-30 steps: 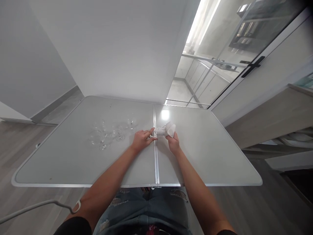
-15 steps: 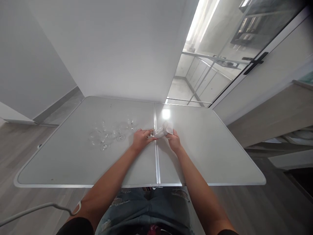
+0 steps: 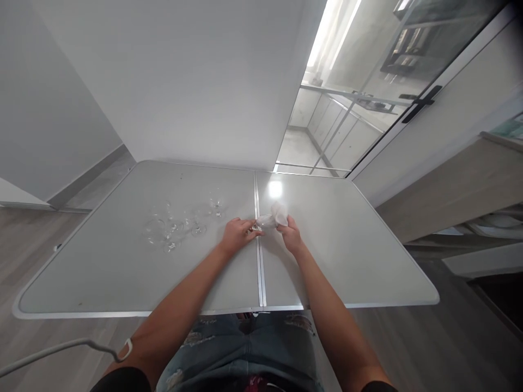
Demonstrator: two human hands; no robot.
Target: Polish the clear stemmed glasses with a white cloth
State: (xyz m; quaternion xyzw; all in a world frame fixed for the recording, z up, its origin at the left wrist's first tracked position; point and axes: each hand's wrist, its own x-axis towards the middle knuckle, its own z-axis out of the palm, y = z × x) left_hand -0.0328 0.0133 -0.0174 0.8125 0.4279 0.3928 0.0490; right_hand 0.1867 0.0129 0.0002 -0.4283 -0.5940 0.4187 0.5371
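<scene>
Glass [image 3: 265,221], clear, colourless and shiny, is held sideways over the silvery metal seam [image 3: 261,272] of the pale grey, white-edged worktop [image 3: 347,261]. From where I stand, the bare left hand [image 3: 237,235] pinches its left end, while the bare right hand [image 3: 291,236] grips a crumpled, soft-looking white cloth [image 3: 280,211] at the other; whether that sits inside or around it, I can't tell. More clear, round-footed glasses [image 3: 199,230] are gathered left of the hands.
</scene>
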